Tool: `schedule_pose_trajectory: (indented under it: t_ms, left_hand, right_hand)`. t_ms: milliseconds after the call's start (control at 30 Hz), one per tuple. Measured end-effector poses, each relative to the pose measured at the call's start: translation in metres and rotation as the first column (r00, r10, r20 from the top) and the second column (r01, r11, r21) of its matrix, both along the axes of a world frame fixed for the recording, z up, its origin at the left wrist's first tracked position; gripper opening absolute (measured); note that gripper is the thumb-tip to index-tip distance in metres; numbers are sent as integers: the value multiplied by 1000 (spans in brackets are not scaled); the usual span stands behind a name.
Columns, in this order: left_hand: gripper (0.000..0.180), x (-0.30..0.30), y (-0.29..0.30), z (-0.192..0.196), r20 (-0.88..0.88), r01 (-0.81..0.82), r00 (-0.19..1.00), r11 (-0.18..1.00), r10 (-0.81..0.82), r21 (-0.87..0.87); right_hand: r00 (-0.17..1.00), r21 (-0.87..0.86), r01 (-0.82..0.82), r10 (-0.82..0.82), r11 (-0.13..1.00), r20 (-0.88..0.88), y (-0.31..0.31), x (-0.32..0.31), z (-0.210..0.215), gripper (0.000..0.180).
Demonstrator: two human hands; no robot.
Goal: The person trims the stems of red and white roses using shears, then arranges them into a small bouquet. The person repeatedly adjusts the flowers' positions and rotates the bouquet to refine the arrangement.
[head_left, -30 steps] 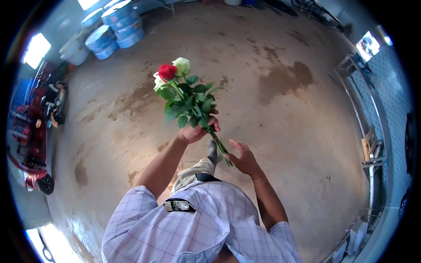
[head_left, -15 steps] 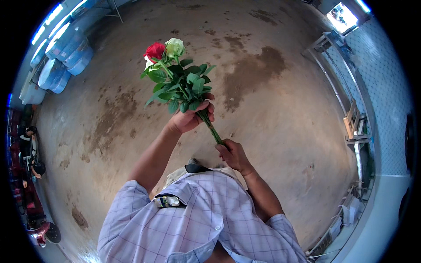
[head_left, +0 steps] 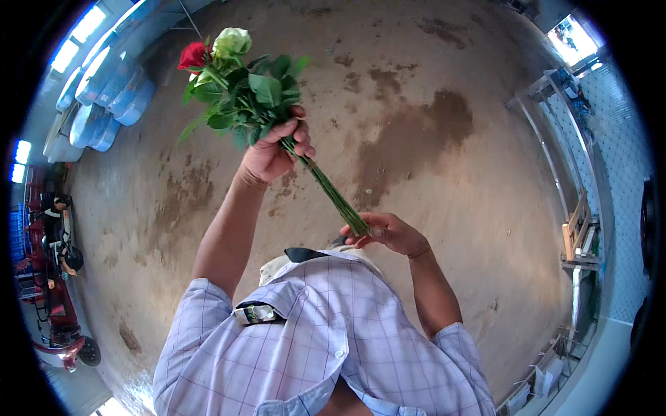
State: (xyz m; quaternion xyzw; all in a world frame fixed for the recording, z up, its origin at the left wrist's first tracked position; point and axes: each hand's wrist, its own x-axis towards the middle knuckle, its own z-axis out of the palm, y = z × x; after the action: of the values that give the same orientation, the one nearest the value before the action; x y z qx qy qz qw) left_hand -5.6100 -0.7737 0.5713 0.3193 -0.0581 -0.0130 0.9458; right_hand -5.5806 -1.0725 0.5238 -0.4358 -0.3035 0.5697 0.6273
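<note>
A bunch of roses (head_left: 260,93) slants across the middle of the head view, blooms at upper left and stem ends at lower right. It has a red rose (head_left: 194,55), a pale greenish-white rose (head_left: 232,43) and another white bloom partly hidden below them. Dense green leaves surround the upper stems. My left hand (head_left: 275,152) is closed round the stems just below the leaves. Around the bare stem ends, my right hand (head_left: 388,232) curls loosely, its fingers behind them and its thumb side to the right.
Beneath the roses lies a brown floor (head_left: 312,208) with dark damp patches. Blue-and-clear round containers (head_left: 114,97) are stacked at far left, with red and black wheeled vehicles (head_left: 62,277) nearer. A metal frame (head_left: 555,139) and a wooden piece (head_left: 574,229) stand along the right wall.
The roses have moved up and left with my left hand, showing more of the stems. My right hand has shifted slightly right, its fingers loosened and turned under the stem ends.
</note>
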Motion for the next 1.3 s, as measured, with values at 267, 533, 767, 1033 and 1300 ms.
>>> schedule_pose_trajectory:
  t_ms: [267, 533, 767, 1033, 1300]
  left_hand:
    - [20, 104, 1, 15, -3, 11, 1000, 998, -11, -67]
    - [20, 145, -16, 17, 73, 168, 984, 983, -163, -72]
    - [21, 183, -16, 20, 210, 425, 894, 898, -396, -111]
    - [36, 206, 1, 30, 280, 487, 826, 870, -489, 84]
    - [81, 214, 11, 31, 147, 479, 854, 865, -499, 152]
  right_hand:
    - [993, -55, 75, -79, 996, -85, -12, 92, 6, 42]
    - [960, -133, 208, -229, 969, -162, -14, 91, 8, 35]
    - [879, -99, 370, -382, 924, -286, 6, 71, -10, 27]
    - [809, -72, 560, -563, 825, -167, 40, 57, -18, 26]
    - [708, -79, 696, -700, 714, -95, 65, 34, -21, 29]
